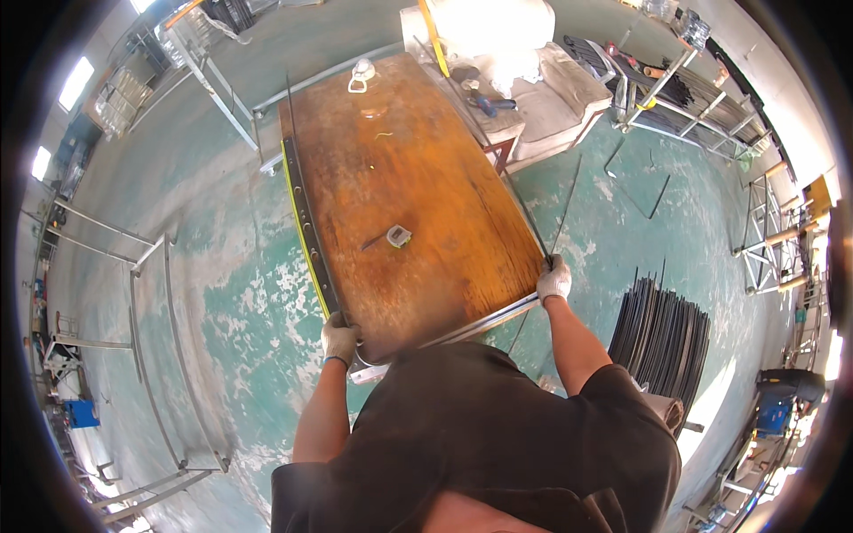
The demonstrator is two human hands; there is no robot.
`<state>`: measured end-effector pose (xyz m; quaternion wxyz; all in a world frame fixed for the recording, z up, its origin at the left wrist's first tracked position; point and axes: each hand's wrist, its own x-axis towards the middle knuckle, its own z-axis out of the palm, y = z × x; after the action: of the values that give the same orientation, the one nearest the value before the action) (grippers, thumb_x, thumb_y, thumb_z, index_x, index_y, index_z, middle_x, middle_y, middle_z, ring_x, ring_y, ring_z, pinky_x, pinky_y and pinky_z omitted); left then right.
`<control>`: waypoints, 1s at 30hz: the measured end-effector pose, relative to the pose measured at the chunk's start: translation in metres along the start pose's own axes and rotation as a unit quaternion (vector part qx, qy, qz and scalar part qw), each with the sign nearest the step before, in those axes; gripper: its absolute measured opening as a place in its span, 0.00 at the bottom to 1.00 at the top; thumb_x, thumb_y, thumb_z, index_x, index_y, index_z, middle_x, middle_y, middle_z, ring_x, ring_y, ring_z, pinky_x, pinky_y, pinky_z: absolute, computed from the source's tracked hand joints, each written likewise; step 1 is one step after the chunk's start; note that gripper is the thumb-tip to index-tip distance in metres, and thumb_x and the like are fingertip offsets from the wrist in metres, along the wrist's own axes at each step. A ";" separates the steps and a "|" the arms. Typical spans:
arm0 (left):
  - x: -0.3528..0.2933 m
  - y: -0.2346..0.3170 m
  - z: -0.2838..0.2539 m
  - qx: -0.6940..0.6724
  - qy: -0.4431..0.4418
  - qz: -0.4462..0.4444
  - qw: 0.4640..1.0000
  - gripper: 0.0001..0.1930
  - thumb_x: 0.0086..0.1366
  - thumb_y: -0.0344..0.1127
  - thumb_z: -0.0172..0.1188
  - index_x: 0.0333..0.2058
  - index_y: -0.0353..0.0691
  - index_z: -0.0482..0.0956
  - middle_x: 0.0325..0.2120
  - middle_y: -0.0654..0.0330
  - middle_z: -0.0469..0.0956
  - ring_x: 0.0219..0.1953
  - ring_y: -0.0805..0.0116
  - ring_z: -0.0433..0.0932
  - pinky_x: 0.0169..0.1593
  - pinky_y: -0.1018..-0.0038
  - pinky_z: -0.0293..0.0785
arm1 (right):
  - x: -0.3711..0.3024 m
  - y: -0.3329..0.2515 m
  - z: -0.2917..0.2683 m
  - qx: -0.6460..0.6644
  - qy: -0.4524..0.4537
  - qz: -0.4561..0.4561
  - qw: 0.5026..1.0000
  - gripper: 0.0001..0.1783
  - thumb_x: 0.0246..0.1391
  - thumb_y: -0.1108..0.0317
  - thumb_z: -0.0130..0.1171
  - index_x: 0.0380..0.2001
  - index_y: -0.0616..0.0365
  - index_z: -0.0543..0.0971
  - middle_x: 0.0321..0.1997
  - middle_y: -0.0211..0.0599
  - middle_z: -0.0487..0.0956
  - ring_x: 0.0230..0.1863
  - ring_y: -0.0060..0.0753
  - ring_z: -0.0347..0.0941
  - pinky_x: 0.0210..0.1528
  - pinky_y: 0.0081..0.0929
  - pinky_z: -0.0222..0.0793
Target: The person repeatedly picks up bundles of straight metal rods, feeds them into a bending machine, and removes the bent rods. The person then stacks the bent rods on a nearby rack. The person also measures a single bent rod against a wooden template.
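Observation:
My left hand [339, 338], in a pale glove, is closed at the near left corner of a brown wooden tabletop [418, 186]. Its fingers wrap the near end of a thin dark bar [306, 209] that runs along the left edge. At the near right corner my right hand [554, 279], gloved too, is closed round the end of another thin dark bar [529, 218] beside the right edge. Next to the left bar lies a long yellow-green straightedge [302, 231] with holes. A tape measure [399, 236] rests mid-table. The fingertips of both hands are partly hidden.
Beyond the table's right side stands a pale sofa [551, 98] with tools on its arm. A stack of dark bars [662, 338] lies on the floor to my right. Metal frames [151, 258] stand at left, and a white-handled object [360, 75] sits at the table's far end.

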<state>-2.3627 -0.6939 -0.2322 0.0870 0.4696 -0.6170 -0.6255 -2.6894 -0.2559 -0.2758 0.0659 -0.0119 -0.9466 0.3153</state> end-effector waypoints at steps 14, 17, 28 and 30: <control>-0.027 0.035 0.015 0.399 0.115 0.232 0.880 0.20 0.58 0.34 0.65 0.51 0.44 0.85 0.51 0.49 0.82 0.57 0.48 0.78 0.61 0.57 0.75 | -0.038 -0.047 0.016 -0.115 -0.028 -0.208 0.971 0.18 0.55 0.57 0.70 0.48 0.48 0.85 0.59 0.41 0.80 0.64 0.56 0.69 0.68 0.51 0.64; -0.060 0.049 0.034 0.433 0.046 0.210 0.875 0.17 0.58 0.34 0.65 0.47 0.46 0.87 0.49 0.51 0.82 0.55 0.47 0.79 0.60 0.56 0.75 | -0.096 -0.064 -0.012 -0.092 -0.159 -0.324 0.928 0.15 0.53 0.54 0.71 0.42 0.45 0.87 0.51 0.36 0.82 0.60 0.52 0.71 0.65 0.52 0.64; -0.080 -0.028 0.035 0.538 -0.093 0.238 0.803 0.09 0.57 0.44 0.69 0.33 0.48 0.87 0.38 0.55 0.81 0.47 0.53 0.80 0.51 0.57 0.78 | -0.142 -0.080 0.012 -0.079 -0.246 -0.348 0.901 0.09 0.55 0.54 0.68 0.32 0.44 0.87 0.41 0.31 0.83 0.52 0.47 0.74 0.57 0.47 0.67; -0.078 -0.022 0.039 0.565 -0.103 0.208 0.792 0.15 0.60 0.51 0.70 0.35 0.45 0.88 0.39 0.54 0.82 0.48 0.53 0.81 0.53 0.57 0.79 | -0.143 -0.082 0.015 -0.076 -0.247 -0.364 0.895 0.10 0.54 0.53 0.69 0.33 0.44 0.87 0.41 0.30 0.84 0.52 0.46 0.74 0.57 0.47 0.67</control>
<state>-2.3370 -0.6087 -0.2213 -0.1294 0.2281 -0.9486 -0.1771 -2.5483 -0.3391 -0.2552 -0.0606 0.4071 -0.8915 0.1893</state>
